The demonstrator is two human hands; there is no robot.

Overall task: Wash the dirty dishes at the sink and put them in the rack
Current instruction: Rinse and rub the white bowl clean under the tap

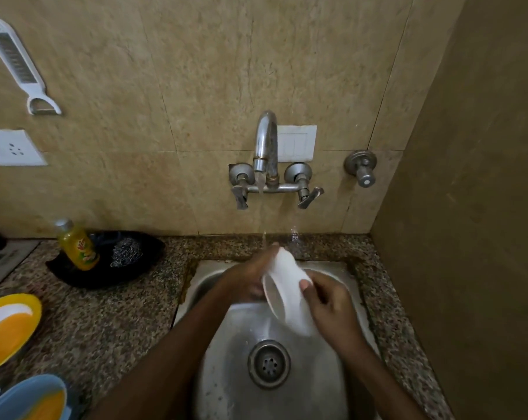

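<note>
So you've got the white dish point(287, 295) up on edge over the sink point(226, 374), right under the stream from the tap point(267, 140). Both hands are on it: your left grip point(250, 280) is wrapped round the far-left rim, and your right grip point(332, 304) is pinching the near-right rim with the thumb on top.

Stuff I'd watch from here:

- It's a wet dish held only by its rims. If either grip loosens while you're rubbing, I reckon it drops straight into the steel basin and chips.
- It's tilted, so water bounces off. Drops are already flying up on the right of the stream, and there's a switch plate point(296, 144) on the wall right behind the tap. That's not great.
- Splash could also run onto the table point(105, 313), where the yellow plate point(8, 328) and blue plate point(35, 398) sit.

I can't see the rack anywhere, so you'll be carrying it dripping out of view. Shake it off first.
</note>
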